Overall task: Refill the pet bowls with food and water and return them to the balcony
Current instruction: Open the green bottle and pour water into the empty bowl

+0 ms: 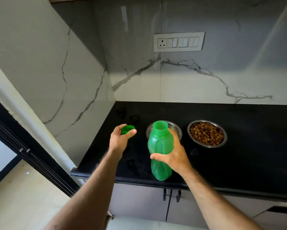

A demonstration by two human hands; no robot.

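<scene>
A green plastic bottle (160, 151) stands upright with its mouth uncovered, and my right hand (174, 156) grips its middle over the black counter (239, 160). My left hand (121, 138) holds the bottle's green cap (127, 129) to the left of the bottle. Behind the bottle sits a steel bowl (174, 128), mostly hidden, so its contents do not show. To its right a second steel bowl (207, 133) is full of brown kibble.
Marble walls close the counter's left side and back, with a switch panel (179, 41) on the back wall. Cabinet doors with black handles (171, 195) sit under the counter. A dark sliding door frame (31, 156) and wooden floor lie at the left.
</scene>
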